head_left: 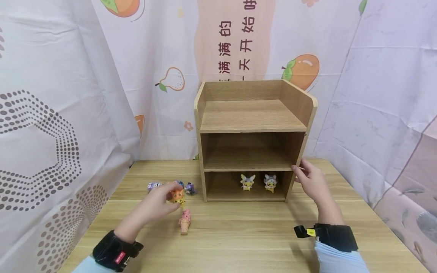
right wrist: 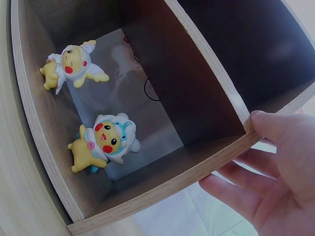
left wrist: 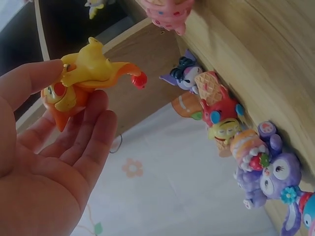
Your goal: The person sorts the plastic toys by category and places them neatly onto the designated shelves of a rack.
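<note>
My left hand (head_left: 155, 203) pinches a yellow figurine with an orange hood (left wrist: 81, 78) between thumb and fingers, above the table left of the wooden shelf (head_left: 246, 167). In the left wrist view the figurine's tail ends in a red ball. My right hand (head_left: 310, 180) grips the shelf's right side panel, thumb at its front edge by the middle board and fingers along the outer face. Two yellow figurines stand in the bottom compartment: one in a white hood with yellow-tipped ears (right wrist: 71, 66), the other in a white and blue hood (right wrist: 106, 142).
A pink ice-cream-cone toy (head_left: 184, 222) lies on the table (head_left: 239, 235) in front of the left hand. Behind that hand are several more toys, including a purple rabbit figure (left wrist: 275, 177) and a dark-and-purple figure (head_left: 189, 188). A printed curtain (head_left: 164, 45) hangs behind the shelf.
</note>
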### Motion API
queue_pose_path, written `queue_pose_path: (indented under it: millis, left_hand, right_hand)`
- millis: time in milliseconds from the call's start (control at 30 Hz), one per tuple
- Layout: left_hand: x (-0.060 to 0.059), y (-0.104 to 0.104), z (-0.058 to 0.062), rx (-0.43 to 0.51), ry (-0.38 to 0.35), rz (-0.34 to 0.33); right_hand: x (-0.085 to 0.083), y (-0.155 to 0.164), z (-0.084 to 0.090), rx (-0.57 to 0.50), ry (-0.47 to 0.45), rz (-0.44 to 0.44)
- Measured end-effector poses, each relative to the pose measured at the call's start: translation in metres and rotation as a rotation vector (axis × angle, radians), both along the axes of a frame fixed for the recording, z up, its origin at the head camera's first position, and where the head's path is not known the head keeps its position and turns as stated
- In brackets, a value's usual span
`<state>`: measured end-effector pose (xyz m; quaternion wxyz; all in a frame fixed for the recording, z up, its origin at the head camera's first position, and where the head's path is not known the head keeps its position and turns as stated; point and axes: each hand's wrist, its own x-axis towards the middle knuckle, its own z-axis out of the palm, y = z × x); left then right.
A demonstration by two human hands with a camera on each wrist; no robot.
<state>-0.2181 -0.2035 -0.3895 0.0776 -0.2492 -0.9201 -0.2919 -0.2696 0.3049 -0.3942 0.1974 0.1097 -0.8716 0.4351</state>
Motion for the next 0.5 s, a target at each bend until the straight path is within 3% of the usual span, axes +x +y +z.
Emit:
queue_pose_path:
  millis: [267, 500]
  left_hand:
    - [0.001, 0.009, 0.001, 0.017, 0.046, -0.022]
    - [0.003, 0.020, 0.005, 0.028, 0.010, -0.025]
  right_hand:
    - [0.000, 0.000, -0.001, -0.005, -0.006, 0.007]
    - [0.000, 0.000, 0.000, -0.021, 0.003, 0.020]
